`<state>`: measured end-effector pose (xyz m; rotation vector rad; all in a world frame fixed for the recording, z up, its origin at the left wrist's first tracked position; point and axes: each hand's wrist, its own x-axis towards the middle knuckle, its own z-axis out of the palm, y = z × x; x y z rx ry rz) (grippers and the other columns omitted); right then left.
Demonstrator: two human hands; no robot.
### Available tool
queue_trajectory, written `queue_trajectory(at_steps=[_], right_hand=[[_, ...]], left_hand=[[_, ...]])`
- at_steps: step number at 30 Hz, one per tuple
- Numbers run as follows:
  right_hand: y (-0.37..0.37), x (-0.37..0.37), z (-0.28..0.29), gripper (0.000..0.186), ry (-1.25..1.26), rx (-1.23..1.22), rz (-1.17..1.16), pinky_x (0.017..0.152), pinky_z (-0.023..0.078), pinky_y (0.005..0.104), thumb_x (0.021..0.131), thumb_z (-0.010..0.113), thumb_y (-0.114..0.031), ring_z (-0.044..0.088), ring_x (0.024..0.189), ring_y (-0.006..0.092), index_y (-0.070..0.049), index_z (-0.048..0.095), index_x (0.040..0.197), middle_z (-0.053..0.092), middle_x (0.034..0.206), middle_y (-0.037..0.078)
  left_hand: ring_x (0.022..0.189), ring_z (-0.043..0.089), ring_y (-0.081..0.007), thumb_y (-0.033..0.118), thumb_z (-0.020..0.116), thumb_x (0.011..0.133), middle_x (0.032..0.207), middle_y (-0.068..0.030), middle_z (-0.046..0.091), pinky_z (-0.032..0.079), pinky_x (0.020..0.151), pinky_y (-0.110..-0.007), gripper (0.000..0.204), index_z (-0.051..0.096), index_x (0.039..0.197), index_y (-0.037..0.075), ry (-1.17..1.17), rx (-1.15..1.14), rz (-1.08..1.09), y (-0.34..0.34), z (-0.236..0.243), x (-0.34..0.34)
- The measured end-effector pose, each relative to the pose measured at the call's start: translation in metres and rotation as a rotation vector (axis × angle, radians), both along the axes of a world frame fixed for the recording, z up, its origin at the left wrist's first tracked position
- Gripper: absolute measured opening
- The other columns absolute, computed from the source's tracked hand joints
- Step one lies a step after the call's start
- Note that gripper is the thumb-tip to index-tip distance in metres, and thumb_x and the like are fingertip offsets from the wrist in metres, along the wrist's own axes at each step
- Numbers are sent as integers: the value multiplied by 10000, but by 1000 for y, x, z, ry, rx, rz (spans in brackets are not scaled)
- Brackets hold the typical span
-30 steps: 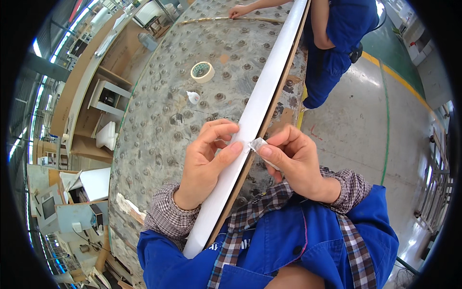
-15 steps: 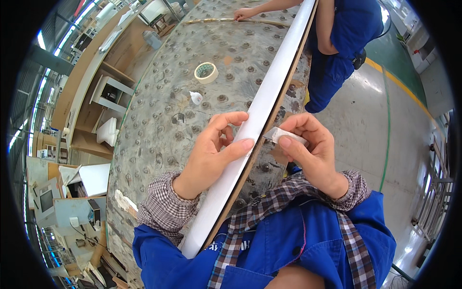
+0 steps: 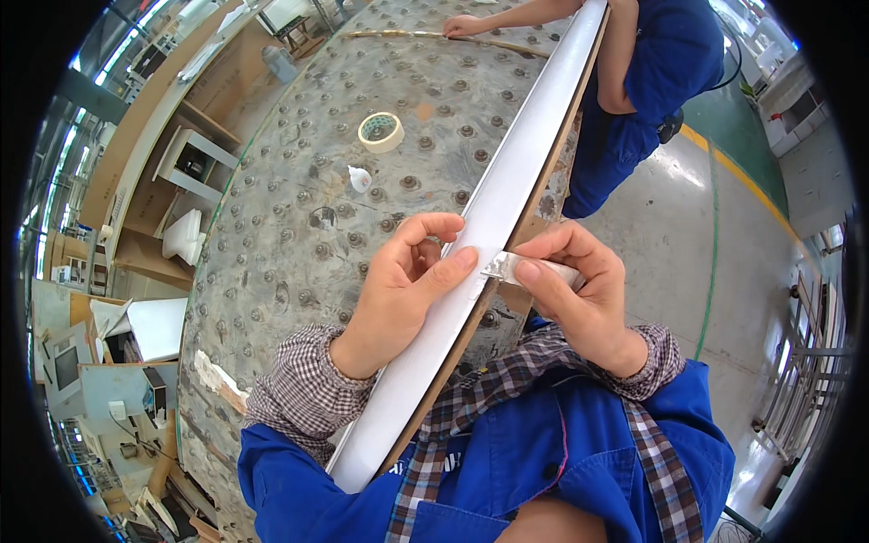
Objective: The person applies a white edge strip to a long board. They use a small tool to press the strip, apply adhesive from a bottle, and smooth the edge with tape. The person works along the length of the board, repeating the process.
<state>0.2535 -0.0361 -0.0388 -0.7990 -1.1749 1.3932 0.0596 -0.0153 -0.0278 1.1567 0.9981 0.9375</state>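
A long white board (image 3: 528, 149) with a brown edge runs slantwise from the lower middle to the top right. My left hand (image 3: 398, 294) grips it, thumb on the white face and bent fingers over the far edge. In my right hand (image 3: 579, 294) is a small metal blade (image 3: 498, 264) with a white wrapped grip, pinched between thumb and fingers. The blade's tip touches the board near its brown edge, just right of my left thumb. My other right fingers are curled behind the grip.
Under the board is a grey table (image 3: 299, 181) studded with round knobs. A tape roll (image 3: 380, 132) and a small white bottle (image 3: 359, 178) lie on it. At the far end, a co-worker in blue (image 3: 665, 72) has one hand (image 3: 463, 26) on a thin strip (image 3: 389, 34).
My right hand has brought the blade leftward onto the board's face; before, it was at the brown edge. The left hand keeps its grip. The view has shifted slightly.
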Motion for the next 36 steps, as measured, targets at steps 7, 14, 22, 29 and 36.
queue_trajectory(at_steps=[7, 14, 22, 29, 36], right_hand=[[2, 0, -1, 122, -37, -3, 16, 711, 463, 188, 881, 641, -69, 573, 831, 51, 12, 602, 963, 647, 913, 49], [4, -3, 0, 114, -52, 73, 2, 696, 461, 188, 882, 638, -62, 562, 816, 40, 15, 610, 962, 645, 906, 38], [7, 1, 1, 112, -65, 8, 56, 682, 455, 184, 875, 646, -67, 553, 793, 32, 17, 621, 946, 640, 882, 26], [6, 18, 3, 111, 44, -260, 202, 663, 454, 184, 874, 650, -80, 558, 775, 34, 10, 616, 929, 637, 865, 30], [8, 1, -3, 126, 63, -43, 91, 665, 455, 189, 871, 659, -83, 560, 788, 36, 4, 609, 948, 636, 884, 23]], left_hand=[[632, 399, -8, 231, 669, 875, 719, 59, 443, 340, 572, -163, 332, 562, 1110, 24, 30, 30, 10, 0, -4, -2], [641, 395, -8, 226, 665, 878, 717, 59, 439, 340, 582, -162, 322, 566, 1112, 27, 31, 44, 17, -1, -5, -2], [628, 392, -9, 218, 658, 883, 719, 61, 444, 341, 573, -161, 310, 567, 1114, 32, 19, 29, 10, -1, -5, -2], [626, 383, -4, 225, 657, 886, 717, 66, 439, 329, 565, -157, 317, 562, 1119, 33, 43, 42, 14, -2, -6, -2], [624, 382, -5, 222, 655, 888, 709, 67, 435, 323, 561, -161, 309, 564, 1114, 33, 30, 51, 13, -1, -7, -2]])
